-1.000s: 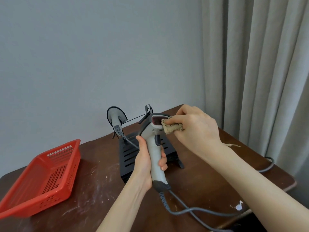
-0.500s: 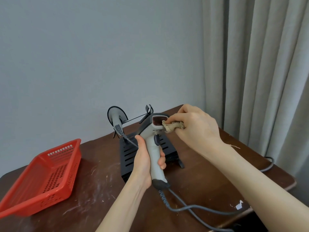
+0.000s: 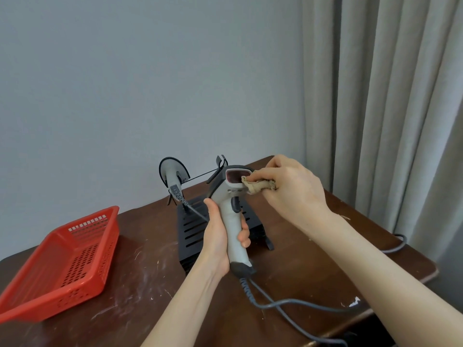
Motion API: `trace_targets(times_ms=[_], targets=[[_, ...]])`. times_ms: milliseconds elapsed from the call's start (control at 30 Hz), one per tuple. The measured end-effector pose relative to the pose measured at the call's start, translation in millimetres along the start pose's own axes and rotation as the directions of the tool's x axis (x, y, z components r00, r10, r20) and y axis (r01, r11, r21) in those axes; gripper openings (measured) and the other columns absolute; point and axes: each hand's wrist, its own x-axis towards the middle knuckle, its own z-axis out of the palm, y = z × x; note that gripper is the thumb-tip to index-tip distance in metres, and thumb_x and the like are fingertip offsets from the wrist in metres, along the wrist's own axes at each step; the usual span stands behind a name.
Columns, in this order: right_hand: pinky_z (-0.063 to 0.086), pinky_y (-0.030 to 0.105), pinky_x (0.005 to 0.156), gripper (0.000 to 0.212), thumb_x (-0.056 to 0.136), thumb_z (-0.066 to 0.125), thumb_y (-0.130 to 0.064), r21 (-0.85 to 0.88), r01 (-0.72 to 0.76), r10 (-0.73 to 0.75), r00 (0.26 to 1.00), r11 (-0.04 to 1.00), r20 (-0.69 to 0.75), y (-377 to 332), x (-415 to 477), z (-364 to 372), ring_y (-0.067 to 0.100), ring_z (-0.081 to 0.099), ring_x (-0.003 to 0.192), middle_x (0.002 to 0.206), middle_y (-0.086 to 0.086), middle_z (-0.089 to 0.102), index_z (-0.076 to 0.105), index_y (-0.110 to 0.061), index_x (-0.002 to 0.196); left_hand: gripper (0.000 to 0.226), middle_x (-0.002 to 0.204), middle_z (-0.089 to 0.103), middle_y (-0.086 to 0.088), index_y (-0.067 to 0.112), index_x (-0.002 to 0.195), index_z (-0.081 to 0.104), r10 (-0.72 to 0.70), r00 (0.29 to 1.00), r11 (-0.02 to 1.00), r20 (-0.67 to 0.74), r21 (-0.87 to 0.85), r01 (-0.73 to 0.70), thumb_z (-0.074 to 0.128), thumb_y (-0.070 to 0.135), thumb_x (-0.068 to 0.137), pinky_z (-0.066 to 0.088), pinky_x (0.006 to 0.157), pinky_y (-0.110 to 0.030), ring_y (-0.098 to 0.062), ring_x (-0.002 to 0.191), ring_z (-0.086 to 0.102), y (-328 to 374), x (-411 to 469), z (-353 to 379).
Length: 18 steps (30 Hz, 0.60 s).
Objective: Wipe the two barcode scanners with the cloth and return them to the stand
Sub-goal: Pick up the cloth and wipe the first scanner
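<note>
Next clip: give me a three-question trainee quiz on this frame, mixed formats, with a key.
1. True or false: the left hand grips the held scanner by its handle.
2. What does the cloth in the right hand touch?
A. the red basket
B. the held scanner's head, by its window
C. the curtain
3. Fill in: the second scanner sits on the ____.

Key: 1 true; 2 B; 3 stand.
</note>
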Motion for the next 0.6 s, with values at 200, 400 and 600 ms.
trace_targets(times_ms=[200,400,600], targets=[[0.041,0.029,0.065,0.035,0.084,0.060,-0.013,0.211,0.066,-0.068,0.998,0.975,0.004,-4.5,-2.7,4.6,0.010,0.051,0.088,0.089,-0.014,0.052,0.070,-0.040,0.102,0.075,0.053,0.048,-0.008,0.005,0.062,0.056,0.005,1.000,1.000,0.001,0.026,-0.005,0.030,0.075,0.072,0.033,0.033,-0.021,-0.014,0.033,0.037,-0.1,0.5,3.3],[0.040,0.031,0.067,0.039,0.087,0.053,-0.011,0.075,0.014,-0.018,0.998,0.997,0.053,5.4,2.8,-0.4,0.012,0.046,0.094,0.094,-0.011,0.053,0.068,-0.043,0.103,0.075,0.054,0.047,-0.006,0.007,0.062,0.056,-0.022,1.000,0.999,-0.004,-0.033,0.022,0.030,0.077,0.072,0.032,0.032,-0.019,-0.012,0.034,0.035,1.9,-1.3,2.4],[0.052,0.037,0.085,0.021,0.085,0.059,-0.006,0.598,-0.205,0.219,0.974,0.775,0.051,18.6,6.5,-12.5,0.011,0.064,0.087,0.087,-0.007,0.069,0.069,-0.018,0.098,0.074,0.055,0.046,-0.004,0.009,0.065,0.058,-0.044,0.999,0.995,-0.011,-0.087,0.043,0.029,0.075,0.079,0.031,0.030,-0.019,-0.011,0.033,0.034,1.2,-2.4,1.5]])
